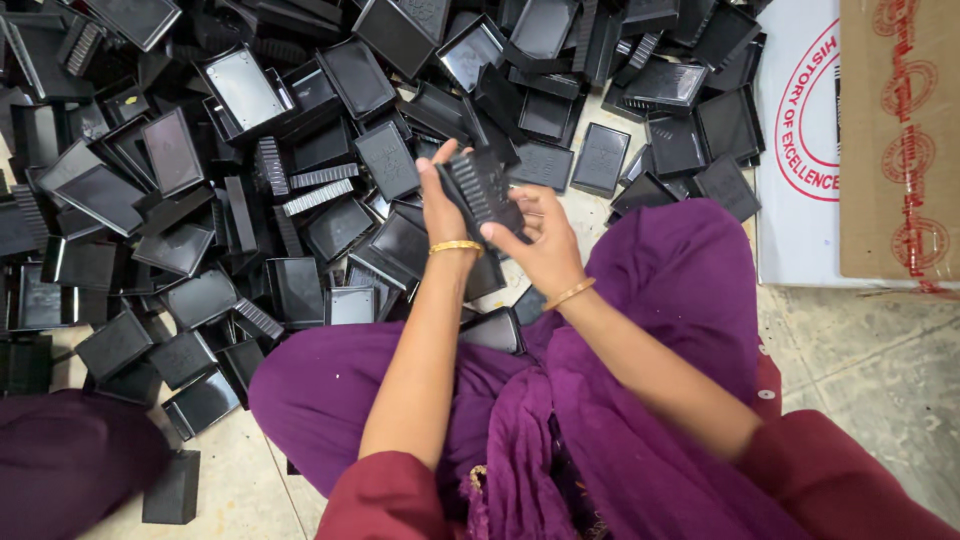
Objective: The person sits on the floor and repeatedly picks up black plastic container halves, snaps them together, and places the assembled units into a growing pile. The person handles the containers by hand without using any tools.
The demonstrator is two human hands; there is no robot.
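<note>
Both hands are up over the pile, working one piece between them. The left hand [440, 205] has its fingers curled round the near side of a black ribbed plastic part [482, 190], thumb pressed against its edge, so the grip is closed on it. The right hand [540, 240] meets it from the other side, fingertips pinched on the lower corner of the same part, fingers bent, not spread. The part sits tilted, ridged face toward the camera, held clear above the heap and not touching anything below. A gold bangle [456, 246] rings the left wrist, and a second thin bangle [570, 293] rings the right. Forearms run back to dark red sleeves [385, 495], over purple cloth [660, 290] draped across the lap.

Spreading out from there, the floor [880, 370] carries a big heap of black plastic trays [240, 90] and ribbed strips [318, 196], jumbled at all angles, filling the far and left side. Toward the far right corner stand a white carton [795, 150] and, just beside it, a brown cardboard box [895, 140]. A single black tray [172, 488] lies apart at the near left.
</note>
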